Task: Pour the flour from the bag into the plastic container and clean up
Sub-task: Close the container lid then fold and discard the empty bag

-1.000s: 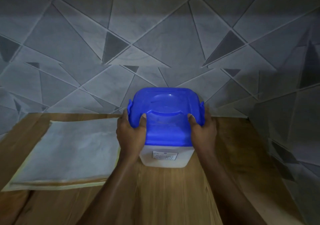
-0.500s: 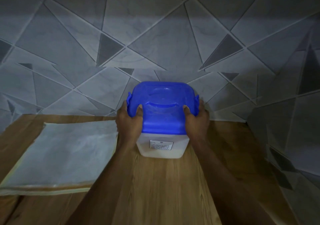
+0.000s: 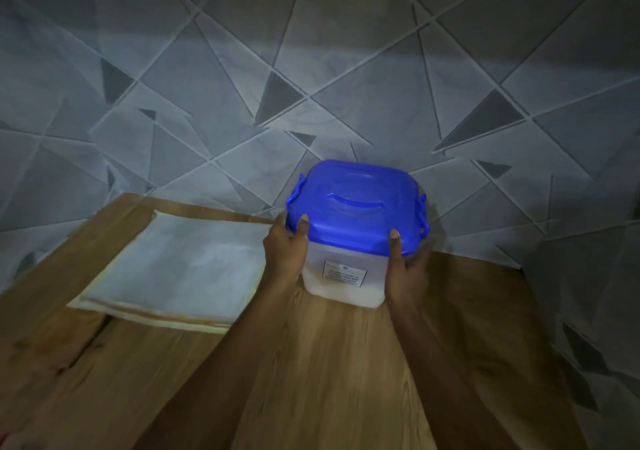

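The plastic container [image 3: 343, 278] is translucent with white flour inside and a label on its front. A blue lid [image 3: 353, 203] with side clips sits shut on top. It stands on the wooden table near the back wall. My left hand [image 3: 285, 248] grips its left side, thumb on the lid's edge. My right hand [image 3: 405, 269] grips the right side, thumb up against the lid's rim. The flat, emptied flour bag [image 3: 180, 269] lies to the left of the container.
The wooden table [image 3: 311, 380] meets a grey tiled wall [image 3: 311, 86] at the back and on the right. The bag covers the table's left rear part. The room is dim.
The container has been pushed farther back and to the right, towards the wall. Both hands stayed on its sides and slid lower. The view has tilted and shifted.
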Available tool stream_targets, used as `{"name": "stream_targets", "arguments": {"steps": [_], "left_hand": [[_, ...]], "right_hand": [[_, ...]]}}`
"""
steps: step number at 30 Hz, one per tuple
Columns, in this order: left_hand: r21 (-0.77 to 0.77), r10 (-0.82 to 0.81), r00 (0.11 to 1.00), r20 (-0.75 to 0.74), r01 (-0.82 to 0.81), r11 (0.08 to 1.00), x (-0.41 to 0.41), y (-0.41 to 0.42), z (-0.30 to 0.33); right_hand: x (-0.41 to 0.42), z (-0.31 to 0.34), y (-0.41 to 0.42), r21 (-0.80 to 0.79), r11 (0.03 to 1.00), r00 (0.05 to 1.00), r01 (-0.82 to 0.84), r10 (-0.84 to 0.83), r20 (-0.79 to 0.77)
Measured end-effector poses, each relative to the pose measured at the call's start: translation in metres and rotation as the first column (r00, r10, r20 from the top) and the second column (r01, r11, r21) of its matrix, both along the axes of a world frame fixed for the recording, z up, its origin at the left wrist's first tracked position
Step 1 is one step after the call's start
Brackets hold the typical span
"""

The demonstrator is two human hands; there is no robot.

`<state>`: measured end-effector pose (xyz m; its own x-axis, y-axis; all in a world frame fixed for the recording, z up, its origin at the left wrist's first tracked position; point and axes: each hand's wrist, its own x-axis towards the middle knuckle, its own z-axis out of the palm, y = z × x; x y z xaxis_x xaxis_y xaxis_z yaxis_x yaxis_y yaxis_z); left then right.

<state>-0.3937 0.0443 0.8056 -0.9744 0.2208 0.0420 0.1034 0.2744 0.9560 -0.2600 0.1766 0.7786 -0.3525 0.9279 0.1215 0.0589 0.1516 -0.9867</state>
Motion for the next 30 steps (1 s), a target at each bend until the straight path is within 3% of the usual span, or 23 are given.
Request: {"name": "stream_targets", "arguments": {"steps": [4, 7, 11, 15, 22, 27, 30], "left_hand": [[0.083, 0.069, 0.997, -0.017, -0.067, 0.994, 0.034, -0.041, -0.016], [0.132, 0.101, 0.994, -0.052, -0.093, 0.987, 0.048, -0.071, -0.033], [0.134, 0.121, 0.99, -0.068, -0.111, 0.985, 0.048, -0.113, -0.049], [0.138, 0.142, 0.987, -0.076, -0.131, 0.982, 0.026, -0.159, -0.06], [0.131, 0.129, 0.991, -0.041, -0.123, 0.984, -0.041, -0.25, -0.086], [-0.042, 0.147, 0.989, -0.017, -0.147, 0.988, -0.106, -0.314, -0.115], [-0.251, 0.088, 0.996, 0.01, -0.083, 0.965, -0.144, -0.343, -0.136]], "right_hand": [[0.016, -0.021, -0.048, 0.019, 0.999, 0.998, -0.036, 0.037, -0.041], [0.014, -0.039, -0.078, -0.094, 0.994, 0.995, -0.057, 0.065, 0.077], [-0.002, -0.046, -0.117, -0.082, 0.98, 0.979, -0.184, 0.19, 0.079], [-0.028, -0.052, -0.159, -0.048, 0.939, 0.934, -0.341, 0.344, 0.098], [-0.084, -0.075, -0.223, -0.037, 0.937, 0.925, -0.347, 0.349, 0.153], [-0.12, -0.103, -0.246, 0.008, 0.947, 0.898, -0.321, 0.302, 0.319], [-0.138, -0.12, -0.251, 0.001, 0.97, 0.837, -0.244, 0.21, 0.506]]}}
